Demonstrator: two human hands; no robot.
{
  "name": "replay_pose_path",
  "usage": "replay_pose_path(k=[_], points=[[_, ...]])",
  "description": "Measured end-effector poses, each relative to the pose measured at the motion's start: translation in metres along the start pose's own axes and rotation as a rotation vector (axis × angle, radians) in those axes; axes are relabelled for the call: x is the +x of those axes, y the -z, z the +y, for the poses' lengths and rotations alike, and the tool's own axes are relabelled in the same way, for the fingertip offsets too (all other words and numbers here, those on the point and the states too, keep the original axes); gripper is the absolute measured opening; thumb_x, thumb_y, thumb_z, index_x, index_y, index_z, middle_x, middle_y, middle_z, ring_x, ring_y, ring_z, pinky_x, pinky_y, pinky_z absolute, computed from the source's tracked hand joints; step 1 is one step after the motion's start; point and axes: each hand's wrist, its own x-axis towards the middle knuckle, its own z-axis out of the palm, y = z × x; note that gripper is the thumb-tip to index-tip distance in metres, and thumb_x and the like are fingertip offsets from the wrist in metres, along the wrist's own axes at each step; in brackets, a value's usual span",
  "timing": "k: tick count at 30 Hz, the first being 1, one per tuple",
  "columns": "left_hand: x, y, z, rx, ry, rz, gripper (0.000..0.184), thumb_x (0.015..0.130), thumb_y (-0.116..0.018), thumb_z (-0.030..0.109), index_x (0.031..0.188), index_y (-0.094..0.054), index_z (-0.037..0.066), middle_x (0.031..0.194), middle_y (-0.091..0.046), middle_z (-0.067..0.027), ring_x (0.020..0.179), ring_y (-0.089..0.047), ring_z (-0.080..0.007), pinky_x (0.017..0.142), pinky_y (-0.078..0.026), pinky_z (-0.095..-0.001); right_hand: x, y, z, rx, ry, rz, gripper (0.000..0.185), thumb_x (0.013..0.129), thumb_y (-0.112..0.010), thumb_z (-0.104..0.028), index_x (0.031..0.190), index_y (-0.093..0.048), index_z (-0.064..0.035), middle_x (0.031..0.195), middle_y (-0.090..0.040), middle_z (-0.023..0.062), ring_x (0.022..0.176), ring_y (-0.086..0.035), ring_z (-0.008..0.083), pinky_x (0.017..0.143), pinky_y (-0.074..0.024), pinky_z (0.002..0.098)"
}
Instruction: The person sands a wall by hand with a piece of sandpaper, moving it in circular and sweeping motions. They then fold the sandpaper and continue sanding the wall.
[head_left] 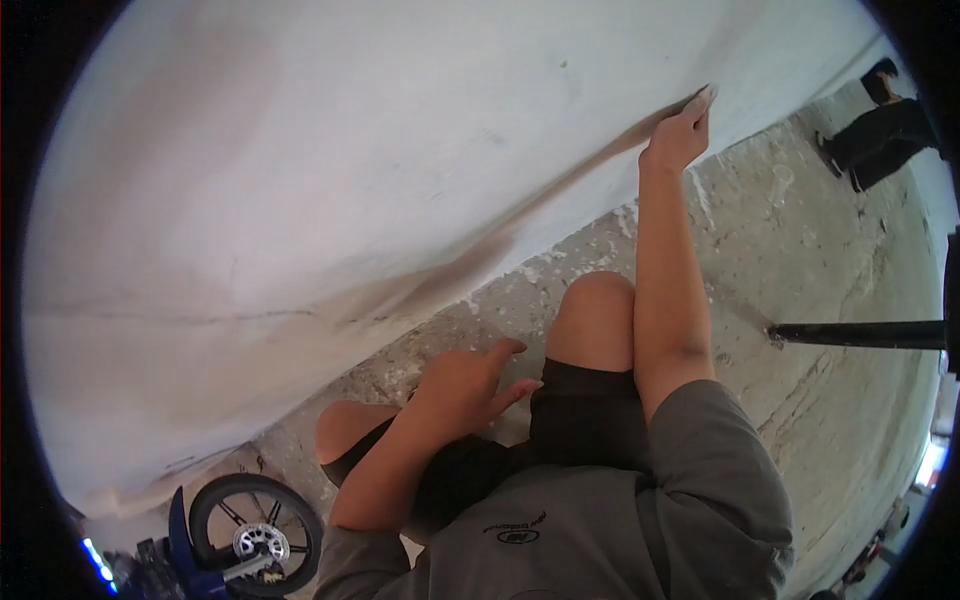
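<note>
My right hand [682, 132] is at the end of my outstretched arm, against the white wall [380, 150]. Its fingers are curled together at the wall surface; a dark strip runs along the wall beside them, and whatever they grip is too small to make out. My left hand [462, 388] hovers over my lap between my bent knees. Its index finger and thumb point apart, and nothing shows between them. A brownish band, possibly shadow or stain, slants down the wall from the right hand. A thin crack [230, 317] crosses the wall's lower left.
White flakes and splashes lie on the concrete floor [770, 260] along the wall's foot. A motorbike wheel [255, 535] stands at the lower left. A black pole [860, 335] reaches in from the right. Another person in dark clothes [880, 140] is at the upper right.
</note>
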Motion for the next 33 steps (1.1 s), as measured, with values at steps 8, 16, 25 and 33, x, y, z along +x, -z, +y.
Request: replay_pose_path(k=[8, 16, 25, 33], points=[[0.041, -0.009, -0.021, 0.148, -0.220, 0.005, 0.048, 0.093, -0.069, 0.045, 0.119, -0.059, 0.006, 0.067, -0.065, -0.0159, 0.067, -0.067, -0.0385, 0.060, -0.050, -0.0490, -0.006, -0.020, -0.022, -0.157, 0.556, -0.149, 0.043, 0.106, -0.050, -0.020, 0.139, -0.055, 0.0074, 0.147, -0.053, 0.0232, 0.140, -0.049, 0.0298, 0.115, -0.0365, 0.0333], [0.029, -0.003, -0.019, 0.163, -0.157, 0.024, 0.047, 0.091, -0.073, 0.041, 0.122, -0.062, 0.008, 0.063, -0.062, -0.0095, 0.064, -0.065, -0.0318, 0.060, -0.050, -0.0432, 0.000, 0.002, 0.009, -0.047, -0.086, -0.007, 0.045, 0.108, -0.046, -0.021, 0.140, -0.053, 0.0091, 0.145, -0.056, 0.0199, 0.136, -0.051, 0.0243, 0.113, -0.0386, 0.0308], [0.008, 0.002, -0.009, 0.144, -0.159, 0.158, 0.041, 0.091, -0.073, 0.032, 0.122, -0.063, 0.008, 0.064, -0.062, -0.0112, 0.065, -0.064, -0.0342, 0.061, -0.048, -0.0456, -0.011, 0.008, 0.003, 0.188, -0.393, 0.023, 0.049, 0.108, -0.047, -0.028, 0.142, -0.053, 0.0068, 0.146, -0.055, 0.0186, 0.128, -0.056, 0.0279, 0.111, -0.0403, 0.0323], [-0.009, 0.001, -0.002, 0.102, -0.251, 0.232, 0.039, 0.089, -0.074, 0.028, 0.121, -0.064, 0.007, 0.064, -0.061, -0.0114, 0.064, -0.064, -0.0339, 0.060, -0.048, -0.0462, -0.017, -0.001, -0.016, -0.101, 0.241, -0.200, 0.053, 0.109, -0.045, -0.035, 0.141, -0.054, 0.0070, 0.142, -0.059, 0.0130, 0.126, -0.057, 0.0240, 0.104, -0.0474, 0.0336]])
